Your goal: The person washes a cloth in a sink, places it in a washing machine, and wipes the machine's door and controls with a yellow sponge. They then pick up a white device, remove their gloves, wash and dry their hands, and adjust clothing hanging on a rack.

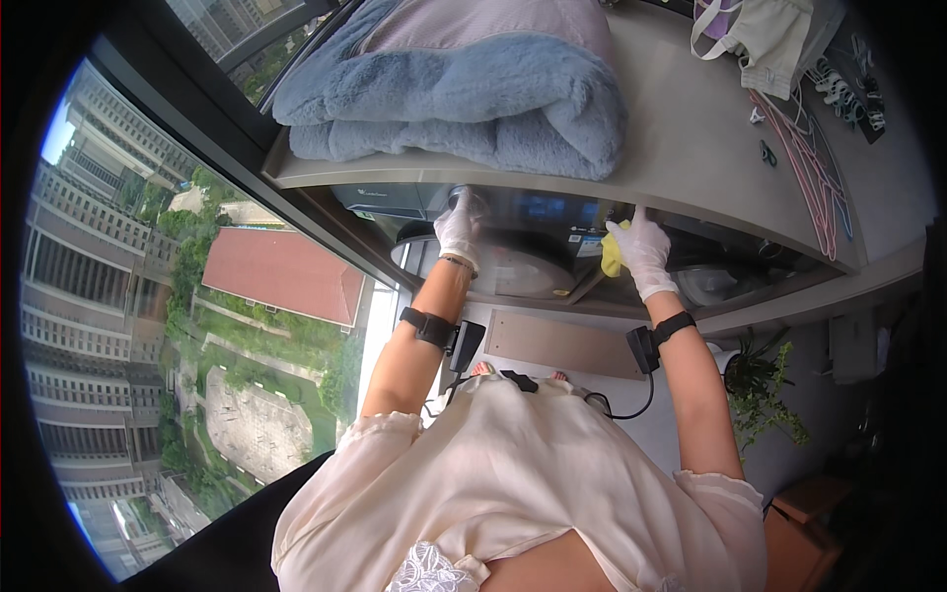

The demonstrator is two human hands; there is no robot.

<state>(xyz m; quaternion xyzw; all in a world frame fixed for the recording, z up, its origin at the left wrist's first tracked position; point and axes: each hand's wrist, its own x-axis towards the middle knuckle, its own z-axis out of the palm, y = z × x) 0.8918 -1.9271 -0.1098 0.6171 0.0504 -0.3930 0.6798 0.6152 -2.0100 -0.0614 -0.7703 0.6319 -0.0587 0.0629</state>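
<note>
Both my hands wear thin white gloves and reach to the front of a dark front-loading washing machine (518, 214) under a grey countertop (688, 148). My left hand (459, 228) is at the round control knob (467, 198) near the detergent drawer (388, 198); whether its fingers grip the knob is unclear. In my right hand (642, 248) is a yellow cloth (612, 251), held near the machine's right edge, just below the countertop's edge. The machine's round door (518, 268) lies below my hands. To the right stands a second dark front-loading machine (710, 248).
A folded blue plush blanket (444, 96) lies on the countertop. Pink hangers (803, 177), clips (840, 96) and a pale garment (773, 48) lie at right. A wide window (281, 259) is at left. A potted plant (766, 385) stands at lower right, a wooden board (562, 344) below the machines.
</note>
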